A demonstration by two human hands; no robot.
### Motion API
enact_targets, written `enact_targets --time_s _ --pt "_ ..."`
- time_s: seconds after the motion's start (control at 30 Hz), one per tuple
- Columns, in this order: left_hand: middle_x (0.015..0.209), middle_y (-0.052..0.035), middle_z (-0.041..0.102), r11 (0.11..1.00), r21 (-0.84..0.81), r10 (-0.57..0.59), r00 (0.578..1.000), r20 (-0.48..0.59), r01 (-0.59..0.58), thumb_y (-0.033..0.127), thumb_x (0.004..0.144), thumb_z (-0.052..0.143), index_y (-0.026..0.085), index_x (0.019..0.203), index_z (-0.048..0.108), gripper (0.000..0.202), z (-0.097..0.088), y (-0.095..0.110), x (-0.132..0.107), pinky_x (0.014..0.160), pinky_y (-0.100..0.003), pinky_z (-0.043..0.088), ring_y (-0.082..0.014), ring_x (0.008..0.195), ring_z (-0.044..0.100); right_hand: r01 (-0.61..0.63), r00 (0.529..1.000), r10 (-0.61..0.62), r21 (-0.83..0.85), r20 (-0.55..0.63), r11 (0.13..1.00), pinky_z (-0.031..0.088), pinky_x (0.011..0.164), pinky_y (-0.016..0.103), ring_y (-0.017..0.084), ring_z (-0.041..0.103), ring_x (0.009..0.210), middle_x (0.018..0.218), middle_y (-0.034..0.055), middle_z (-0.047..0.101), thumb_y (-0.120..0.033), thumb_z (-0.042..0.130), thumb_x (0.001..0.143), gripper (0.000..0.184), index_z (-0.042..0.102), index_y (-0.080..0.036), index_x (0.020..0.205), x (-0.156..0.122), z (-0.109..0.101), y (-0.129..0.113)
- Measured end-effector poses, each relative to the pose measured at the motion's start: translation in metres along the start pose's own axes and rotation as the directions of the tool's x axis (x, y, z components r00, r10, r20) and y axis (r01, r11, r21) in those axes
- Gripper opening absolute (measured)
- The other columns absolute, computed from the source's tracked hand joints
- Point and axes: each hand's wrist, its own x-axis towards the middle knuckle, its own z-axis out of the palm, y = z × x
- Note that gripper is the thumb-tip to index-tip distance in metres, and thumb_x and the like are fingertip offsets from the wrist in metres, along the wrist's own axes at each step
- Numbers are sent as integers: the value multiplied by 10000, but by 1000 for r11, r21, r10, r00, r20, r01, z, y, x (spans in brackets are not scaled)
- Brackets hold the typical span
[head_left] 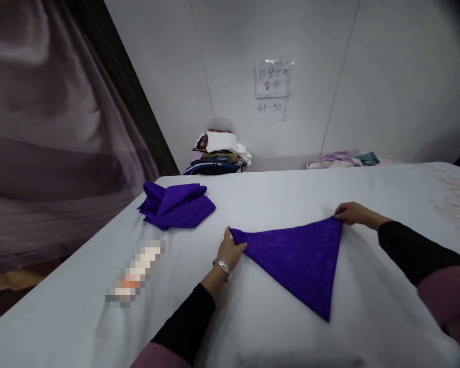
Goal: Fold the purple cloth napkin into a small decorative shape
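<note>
A purple cloth napkin, folded into a triangle, lies on the white-covered table with one point toward me. My left hand, wearing a silver bracelet, pinches its left corner between thumb and fingers. At the far right corner, my right hand grips the cloth with the fingers closed. The long edge between my hands runs nearly straight, sagging slightly. A second piece of purple cloth, loosely bunched with several folds, sits at the table's back left, apart from both hands.
A pixelated long item lies on the table's left. Behind the table are a stack of folded fabrics and a low pile of lilac and green cloth. A curtain hangs at left; paper signs are on the wall.
</note>
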Motion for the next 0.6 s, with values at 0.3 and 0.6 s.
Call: enact_targets --time_s 0.3,0.6 --pt "957 -54 657 925 373 145 972 -185 -67 274 812 505 156 1398 217 664 -26 1 -6 708 -314 474 -211 854 620 24 958 -90 -239 -271 971 462 810 371 284 609 937 1008 147 665 -268 517 720 415 619 -87 1079 -2 28 4" --pt "1359 -64 464 653 444 603 776 186 -614 352 882 438 215 1274 458 416 10 11 -31 1096 -436 202 -225 1302 326 471 818 -540 -305 -201 828 297 1043 417 266 400 1243 1342 117 462 -421 425 857 500 484 -167 1284 -66 73 -71"
